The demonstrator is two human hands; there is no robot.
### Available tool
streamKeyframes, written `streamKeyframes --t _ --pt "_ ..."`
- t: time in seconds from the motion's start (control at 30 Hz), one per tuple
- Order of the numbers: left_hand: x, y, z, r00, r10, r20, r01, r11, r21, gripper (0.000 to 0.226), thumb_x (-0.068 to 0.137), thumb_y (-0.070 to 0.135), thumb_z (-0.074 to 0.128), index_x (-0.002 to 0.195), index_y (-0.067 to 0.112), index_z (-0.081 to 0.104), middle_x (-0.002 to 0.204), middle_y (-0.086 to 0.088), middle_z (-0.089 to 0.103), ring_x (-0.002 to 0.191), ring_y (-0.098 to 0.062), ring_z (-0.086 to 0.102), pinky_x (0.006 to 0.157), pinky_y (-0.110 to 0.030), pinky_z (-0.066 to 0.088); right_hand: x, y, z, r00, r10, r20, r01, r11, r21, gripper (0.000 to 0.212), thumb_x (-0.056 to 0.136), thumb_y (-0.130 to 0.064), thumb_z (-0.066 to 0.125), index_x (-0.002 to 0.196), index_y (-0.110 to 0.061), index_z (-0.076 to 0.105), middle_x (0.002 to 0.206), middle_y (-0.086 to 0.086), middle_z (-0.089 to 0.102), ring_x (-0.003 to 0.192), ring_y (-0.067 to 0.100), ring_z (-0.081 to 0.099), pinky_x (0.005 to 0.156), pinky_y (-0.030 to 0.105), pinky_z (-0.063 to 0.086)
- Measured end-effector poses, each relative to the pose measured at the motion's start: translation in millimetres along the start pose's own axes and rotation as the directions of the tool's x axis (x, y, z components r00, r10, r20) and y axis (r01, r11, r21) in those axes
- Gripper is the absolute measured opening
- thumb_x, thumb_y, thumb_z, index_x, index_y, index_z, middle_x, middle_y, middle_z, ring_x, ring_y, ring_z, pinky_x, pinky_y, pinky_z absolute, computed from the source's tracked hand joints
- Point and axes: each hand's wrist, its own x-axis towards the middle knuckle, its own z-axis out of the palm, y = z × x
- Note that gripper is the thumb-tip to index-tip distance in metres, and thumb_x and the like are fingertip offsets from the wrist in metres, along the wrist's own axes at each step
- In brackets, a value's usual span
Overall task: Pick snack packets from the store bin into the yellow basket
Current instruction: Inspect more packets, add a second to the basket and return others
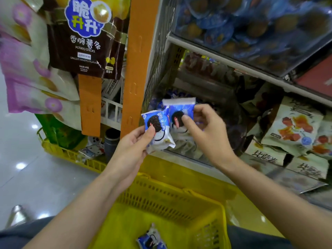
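Closest up is the yellow basket (197,195) down at 6 o'clock, with both bare forearms reaching out over it. One lone packet (151,239) is lying in it already, blue and white with a dark sandwich cookie printed on it, right at the bottom edge of the view.

Dead centre, both hands are up in front of the store bin (179,157). At about 7 o'clock from centre, the left hand (133,146) is pinching the left-hand packet (158,130), thumb flat on the printed front and fingers tucked behind it. Over at 3 o'clock from centre, the right hand (210,133) is pinching the right-hand packet (180,112) the same way, thumb on the cookie picture and fingers curled behind. That hand is a bit blurry. The two packets sit side by side, edges meeting, and I can't tell if they overlap or only touch. Both are held above the bin, which has more of the same packets inside.

Other stuff around:
- a brown bag of potato sticks (84,38) hanging at 11 o'clock
- an orange strip (136,65) running down from 12 o'clock, just left of the bin
- blue-wrapped snacks (251,24) on the shelf at 1 o'clock
- pale bags with red fruit (292,130) at 3 o'clock
- a second basket (71,155), also yellow, on the shiny floor (27,168) at 9 o'clock
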Motion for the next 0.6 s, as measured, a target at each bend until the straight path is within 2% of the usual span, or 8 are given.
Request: streamKeyframes --t 0.1,0.2,0.27,0.37,0.47,0.53,0.6 --pt "-4.7 -2.5 4.5 1.000 0.011 0.012 -0.011 1.000 -0.025 0.035 0.073 0.041 0.060 0.102 0.023 0.067 0.104 0.001 0.071 0.093 -0.010 0.064 0.086 -0.031 0.045 -20.1 -3.4 5.9 0.973 0.183 0.144 -0.198 0.975 0.102 0.012 0.085 -0.014 0.064 0.085 -0.024 0.056 0.085 -0.004 0.066 0.081 0.017 0.064 0.076 0.027 0.051" --pt "-8.0 -7.3 6.2 1.000 -0.006 0.025 0.007 0.998 -0.055 0.033 0.072 0.042 0.061 0.099 0.022 0.065 0.097 0.004 0.069 0.086 -0.009 0.064 0.082 -0.034 0.048 -28.3 -4.5 10.5 0.936 0.283 0.210 -0.318 0.935 0.158 0.012 0.085 -0.011 0.064 0.088 -0.020 0.055 0.081 -0.006 0.064 0.070 0.006 0.061 0.069 0.015 0.049" --pt "-10.1 -10.5 5.3 0.997 -0.037 0.062 0.045 0.991 -0.129 0.035 0.074 0.038 0.063 0.103 0.021 0.059 0.099 0.000 0.069 0.085 -0.014 0.066 0.079 -0.039 0.052 -32.4 -6.2 13.1 0.912 0.323 0.251 -0.374 0.908 0.189 0.015 0.087 -0.009 0.062 0.097 -0.014 0.052 0.081 -0.002 0.063 0.061 -0.001 0.057 0.064 0.013 0.048" --pt "-12.0 -9.1 2.8 0.993 -0.091 0.078 0.103 0.979 -0.174 0.056 0.071 0.035 0.066 0.122 0.023 0.048 0.108 -0.007 0.070 0.088 -0.021 0.070 0.066 -0.033 0.056 -37.2 -7.4 14.0 0.888 0.333 0.317 -0.409 0.887 0.213 0.020 0.092 -0.011 0.053 0.110 -0.016 0.047 0.092 0.009 0.067 0.071 0.009 0.061 0.071 0.023 0.051" --pt "-11.5 -6.7 -1.1 0.984 -0.137 0.116 0.148 0.985 -0.093 0.057 0.073 0.039 0.064 0.121 0.010 0.056 0.108 -0.010 0.070 0.094 -0.023 0.069 0.067 -0.030 0.056 -37.2 -9.4 11.7 0.862 0.306 0.403 -0.429 0.865 0.260 0.018 0.097 -0.021 0.041 0.113 -0.021 0.050 0.098 0.004 0.066 0.077 0.012 0.061 0.070 0.023 0.053" --pt "-11.2 -6.5 -1.1 0.984 -0.146 0.104 0.145 0.989 0.012 0.054 0.073 0.044 0.062 0.116 0.012 0.061 0.108 -0.008 0.070 0.099 -0.022 0.067 0.075 -0.033 0.056 -35.6 -10.4 11.0 0.847 0.279 0.453 -0.423 0.870 0.254 0.020 0.095 -0.024 0.045 0.114 -0.022 0.053 0.101 -0.002 0.066 0.080 0.006 0.062 0.068 0.017 0.052" --pt "-10.5 -6.7 0.1 0.994 -0.103 0.023 0.098 0.983 0.153 0.057 0.068 0.052 0.062 0.115 0.020 0.060 0.106 0.000 0.071 0.099 -0.014 0.066 0.083 -0.032 0.054 -34.1 -9.8 12.5 0.864 0.234 0.445 -0.359 0.907 0.220 0.019 0.091 -0.019 0.056 0.107 -0.028 0.057 0.099 -0.011 0.067 0.085 -0.002 0.063 0.071 0.014 0.051"
